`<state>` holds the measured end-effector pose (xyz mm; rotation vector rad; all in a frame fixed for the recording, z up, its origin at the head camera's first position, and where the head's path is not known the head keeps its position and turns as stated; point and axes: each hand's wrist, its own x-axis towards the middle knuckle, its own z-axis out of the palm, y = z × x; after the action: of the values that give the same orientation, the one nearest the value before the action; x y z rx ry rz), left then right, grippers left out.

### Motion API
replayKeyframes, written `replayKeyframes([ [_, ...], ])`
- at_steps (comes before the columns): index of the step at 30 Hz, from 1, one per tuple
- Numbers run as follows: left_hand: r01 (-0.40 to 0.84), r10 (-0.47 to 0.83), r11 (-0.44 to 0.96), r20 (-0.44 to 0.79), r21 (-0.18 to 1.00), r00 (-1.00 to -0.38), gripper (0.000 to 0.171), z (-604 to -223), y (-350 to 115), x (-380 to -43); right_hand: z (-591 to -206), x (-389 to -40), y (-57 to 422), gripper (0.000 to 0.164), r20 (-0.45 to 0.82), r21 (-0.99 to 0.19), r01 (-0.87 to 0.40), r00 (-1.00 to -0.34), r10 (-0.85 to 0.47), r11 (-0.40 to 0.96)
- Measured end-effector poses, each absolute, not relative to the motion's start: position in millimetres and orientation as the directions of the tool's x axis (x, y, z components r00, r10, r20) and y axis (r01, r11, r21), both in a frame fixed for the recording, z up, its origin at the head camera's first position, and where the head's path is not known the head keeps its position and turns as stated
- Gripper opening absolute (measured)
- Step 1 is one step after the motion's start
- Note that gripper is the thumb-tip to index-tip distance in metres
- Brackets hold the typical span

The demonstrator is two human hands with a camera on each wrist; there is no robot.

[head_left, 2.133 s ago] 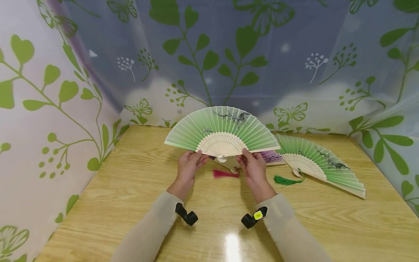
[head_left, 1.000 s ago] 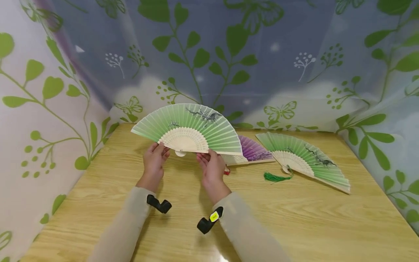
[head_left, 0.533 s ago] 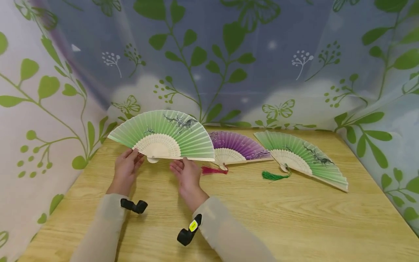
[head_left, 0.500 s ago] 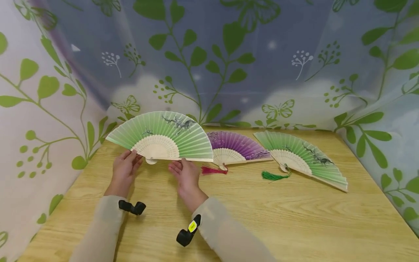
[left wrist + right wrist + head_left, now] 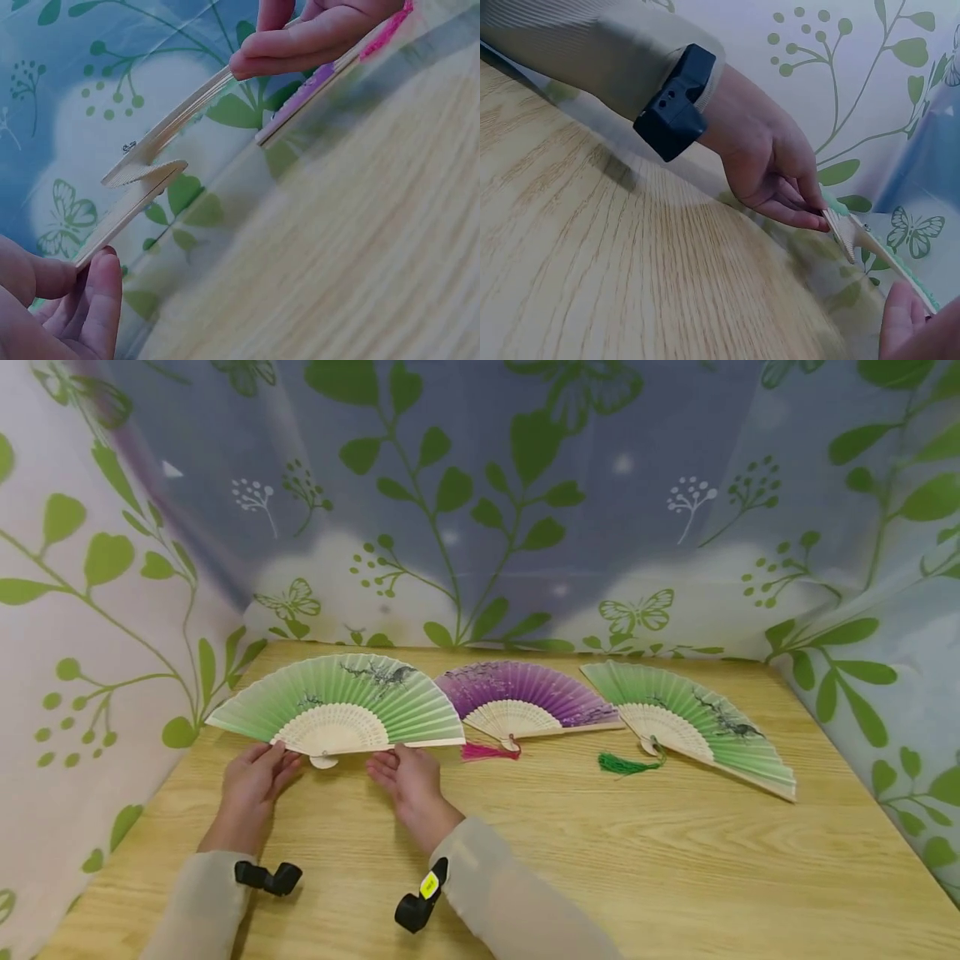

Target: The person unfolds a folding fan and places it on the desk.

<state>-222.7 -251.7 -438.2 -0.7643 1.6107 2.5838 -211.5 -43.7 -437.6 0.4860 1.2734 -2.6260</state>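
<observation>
A green folding fan [image 5: 337, 702] with a dark branch print is spread wide at the table's left. My left hand [image 5: 251, 789] pinches its left outer stick between thumb and fingers. The right outer stick is held at its lower edge by my right hand [image 5: 408, 785], thumb on top and fingers beneath. In the left wrist view the fan's ribs [image 5: 139, 169] show edge-on between both hands, low over the wood. To the right lie a spread purple folding fan [image 5: 517, 689] with a pink tassel [image 5: 491, 751] and a second green folding fan [image 5: 697, 727] with a green tassel [image 5: 628, 763].
The wooden table [image 5: 637, 860] extends in front of the three fans. Behind it hangs a leaf-and-butterfly printed cloth [image 5: 562, 527], with similar cloth along both sides. A black camera [image 5: 420, 897] is strapped at each wrist over beige sleeves [image 5: 517, 893].
Both hands have carried the green fan leftward and then down toward the table. The purple fan, mostly covered before, now shows almost whole; the other two fans stay put.
</observation>
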Motion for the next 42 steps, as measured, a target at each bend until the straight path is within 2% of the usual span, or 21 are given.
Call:
replayKeyframes([
  [2, -0.266, -0.247, -0.472, -0.415, 0.841, -0.876, 0.017, -440.1, -253.3, -219.6, -438.5, -211.3, -44.3, 0.017, -0.385, -0.73, 0.324, -0.922, -0.03, -0.602],
  [6, -0.298, -0.236, -0.439, -0.429, 0.847, -0.872, 0.048, -444.5, -256.9, -216.4, -442.3, -209.4, -43.9, 0.02, -0.443, -0.72, 0.395, -0.894, -0.06, -0.571],
  [8, -0.308, -0.236, -0.416, -0.429, 0.856, -0.872, 0.057, -446.2, -258.6, -215.9, -444.5, -208.6, -43.1, 0.022, -0.468, -0.708, 0.427, -0.88, -0.079, -0.563],
  [10, -0.312, -0.235, -0.4, -0.425, 0.862, -0.874, 0.054, -447.6, -260.7, -215.9, -446.3, -208.7, -42.1, 0.024, -0.48, -0.697, 0.446, -0.872, -0.096, -0.562],
  [16, -0.321, -0.175, -0.415, -0.421, 0.851, -0.89, 0.017, -448.5, -266.2, -214.4, -449.7, -211.0, -38.1, 0.022, -0.512, -0.665, 0.476, -0.851, -0.112, -0.575],
  [21, -0.344, -0.099, -0.396, -0.412, 0.852, -0.906, 0.006, -449.8, -273.1, -212.7, -452.0, -211.5, -35.3, 0.02, -0.526, -0.638, 0.498, -0.839, -0.14, -0.587],
  [27, -0.414, 0.037, -0.411, -0.439, 0.812, -0.898, 0.012, -451.3, -281.3, -213.8, -450.0, -211.4, -31.8, 0.028, -0.527, -0.62, 0.506, -0.835, -0.16, -0.6],
  [34, -0.452, 0.158, -0.44, -0.429, 0.776, -0.889, 0.032, -448.3, -283.8, -212.5, -447.0, -211.8, -26.9, 0.03, -0.544, -0.603, 0.532, -0.819, -0.182, -0.594],
  [42, -0.451, 0.184, -0.493, -0.418, 0.744, -0.89, 0.026, -443.1, -290.3, -212.2, -448.7, -211.7, -25.6, 0.027, -0.545, -0.586, 0.562, -0.806, -0.23, -0.584],
])
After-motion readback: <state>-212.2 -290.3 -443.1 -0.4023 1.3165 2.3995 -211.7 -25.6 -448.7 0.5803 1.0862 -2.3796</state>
